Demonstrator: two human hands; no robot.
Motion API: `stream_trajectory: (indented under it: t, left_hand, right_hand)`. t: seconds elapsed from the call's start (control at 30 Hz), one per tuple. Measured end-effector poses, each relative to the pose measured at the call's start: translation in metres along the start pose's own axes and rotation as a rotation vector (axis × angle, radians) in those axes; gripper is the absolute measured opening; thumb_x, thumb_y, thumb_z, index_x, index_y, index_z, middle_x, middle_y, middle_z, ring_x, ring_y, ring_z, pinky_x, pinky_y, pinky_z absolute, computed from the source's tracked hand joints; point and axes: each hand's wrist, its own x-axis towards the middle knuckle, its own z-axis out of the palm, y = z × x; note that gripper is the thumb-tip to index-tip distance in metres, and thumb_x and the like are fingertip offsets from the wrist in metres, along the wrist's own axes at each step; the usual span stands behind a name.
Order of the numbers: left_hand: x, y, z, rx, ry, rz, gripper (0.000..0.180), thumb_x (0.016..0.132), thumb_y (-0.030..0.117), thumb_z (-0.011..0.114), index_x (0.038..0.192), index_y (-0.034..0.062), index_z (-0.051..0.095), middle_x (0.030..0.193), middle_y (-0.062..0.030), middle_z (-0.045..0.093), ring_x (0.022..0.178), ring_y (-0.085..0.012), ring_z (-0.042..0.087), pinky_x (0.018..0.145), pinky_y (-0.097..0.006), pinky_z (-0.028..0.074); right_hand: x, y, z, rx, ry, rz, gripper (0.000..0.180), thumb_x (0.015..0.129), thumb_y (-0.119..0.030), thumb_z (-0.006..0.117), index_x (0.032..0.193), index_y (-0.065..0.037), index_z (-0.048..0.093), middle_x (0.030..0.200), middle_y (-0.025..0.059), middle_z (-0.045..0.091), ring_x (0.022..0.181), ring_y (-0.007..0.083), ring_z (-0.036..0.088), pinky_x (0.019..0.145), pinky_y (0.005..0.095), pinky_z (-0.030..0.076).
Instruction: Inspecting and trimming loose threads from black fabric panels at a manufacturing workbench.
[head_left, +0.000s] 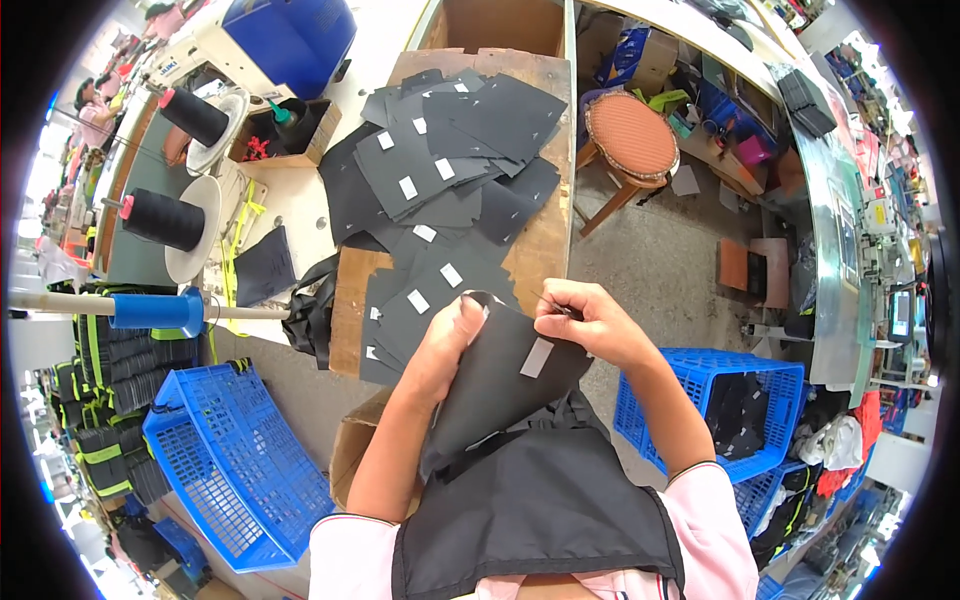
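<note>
A black fabric panel hangs in front of my apron, with a pale rectangular label on its face. My left hand is closed on the panel's upper left edge, thumb on top. At the panel's upper right corner, my right hand is closed around a small dark tool; its thin tip shows, but its kind is mostly hidden by the fingers. Just beyond both hands, a spread pile of black panels, several with white labels, covers much of the wooden board.
Left are a sewing machine, black thread cones and a cardboard box. Blue crates stand at left and right; the right one holds dark pieces. A round stool stands at far right of the board.
</note>
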Motion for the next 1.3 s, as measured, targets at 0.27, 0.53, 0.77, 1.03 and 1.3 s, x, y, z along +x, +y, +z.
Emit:
stream_trajectory:
  t: [0.27, 0.53, 0.77, 1.03, 1.3]
  left_hand:
    - [-0.006, -0.009, 0.001, -0.002, 0.081, -0.100, 0.026, 0.084, 0.023, 0.066, 0.098, 0.0020, 0.059, 0.085, -0.0044, 0.063, 0.071, -0.0093, 0.059, 0.062, -0.023, 0.049]
    - [-0.007, -0.008, 0.007, -0.064, 0.031, 0.012, 0.028, 0.086, 0.016, 0.062, 0.110, 0.0024, 0.057, 0.095, -0.0058, 0.062, 0.082, -0.0115, 0.060, 0.071, -0.025, 0.051]
    - [-0.013, -0.006, 0.007, -0.026, 0.003, 0.038, 0.030, 0.087, 0.012, 0.061, 0.115, 0.0033, 0.056, 0.097, -0.0059, 0.062, 0.084, -0.0110, 0.059, 0.072, -0.024, 0.050]
    - [-0.014, -0.003, 0.007, -0.004, 0.017, 0.044, 0.031, 0.086, 0.011, 0.061, 0.116, 0.0028, 0.055, 0.096, -0.0065, 0.063, 0.084, -0.0111, 0.060, 0.073, -0.024, 0.050]
    - [-0.013, -0.005, 0.005, 0.059, 0.044, 0.070, 0.030, 0.086, 0.010, 0.061, 0.115, 0.0029, 0.056, 0.096, -0.0050, 0.062, 0.084, -0.0100, 0.058, 0.074, -0.023, 0.049]
  right_hand:
    - [-0.026, -0.002, 0.050, -0.268, 0.655, -0.145, 0.020, 0.073, -0.001, 0.066, 0.089, -0.002, 0.053, 0.081, 0.0055, 0.049, 0.066, 0.0110, 0.046, 0.056, 0.0224, 0.039]
    - [-0.049, 0.009, 0.054, -0.644, 0.668, -0.217, 0.032, 0.069, -0.009, 0.072, 0.098, -0.009, 0.058, 0.082, 0.0075, 0.053, 0.062, 0.0237, 0.056, 0.052, 0.0323, 0.045]
    - [-0.045, 0.009, 0.052, -0.773, 0.625, -0.352, 0.030, 0.068, -0.008, 0.072, 0.096, -0.007, 0.060, 0.076, 0.0066, 0.052, 0.062, 0.0226, 0.056, 0.054, 0.0323, 0.045]
    - [-0.047, 0.008, 0.050, -0.752, 0.637, -0.334, 0.029, 0.066, -0.007, 0.072, 0.093, -0.008, 0.062, 0.074, 0.0053, 0.052, 0.059, 0.0220, 0.054, 0.052, 0.0313, 0.043]
    - [-0.043, 0.012, 0.048, -0.755, 0.619, -0.387, 0.028, 0.067, -0.008, 0.072, 0.093, -0.009, 0.061, 0.075, 0.0053, 0.051, 0.059, 0.0223, 0.054, 0.052, 0.0318, 0.043]
